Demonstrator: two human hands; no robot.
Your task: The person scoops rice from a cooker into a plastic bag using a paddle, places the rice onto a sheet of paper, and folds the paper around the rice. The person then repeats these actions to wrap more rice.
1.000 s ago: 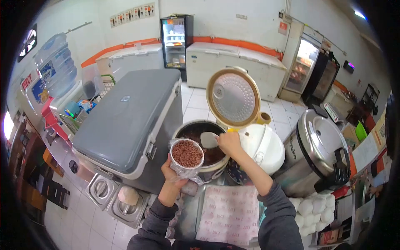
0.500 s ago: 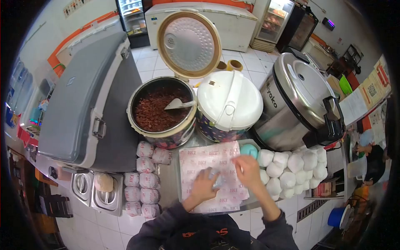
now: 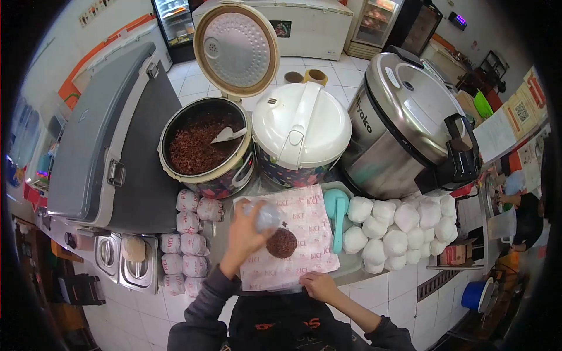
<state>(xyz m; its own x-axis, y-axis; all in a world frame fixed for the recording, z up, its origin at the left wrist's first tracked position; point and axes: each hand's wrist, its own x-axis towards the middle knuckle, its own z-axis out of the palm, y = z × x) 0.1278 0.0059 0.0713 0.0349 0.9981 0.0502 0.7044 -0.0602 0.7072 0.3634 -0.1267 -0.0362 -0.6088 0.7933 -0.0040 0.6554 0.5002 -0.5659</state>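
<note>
My left hand (image 3: 244, 235) is closed around a clear plastic cup (image 3: 267, 217), lifted above a stack of white wrapping paper (image 3: 310, 225) printed with red "RICE" lettering. Just beside the cup, a small round mound of dark red rice (image 3: 282, 243) rests on the top sheet. At the lower edge of the paper, my right hand (image 3: 318, 287) has its fingers pinched on the sheet's edge. A turquoise scoop (image 3: 338, 225) lies along the right side of the paper, handle pointing toward me.
Behind stand an open cooker of red rice (image 3: 199, 143) with a white paddle (image 3: 227, 136), a closed white-lidded cooker (image 3: 301, 131) and a large steel cooker (image 3: 404, 128). Wrapped rice packets (image 3: 192, 244) sit left, several white balls (image 3: 395, 241) right. A grey cooler (image 3: 105, 146) flanks the left.
My left hand has raised the clear cup off the paper and leftward, uncovering the rice mound. My right hand has moved from beside the turquoise scoop down to the paper's near edge.
</note>
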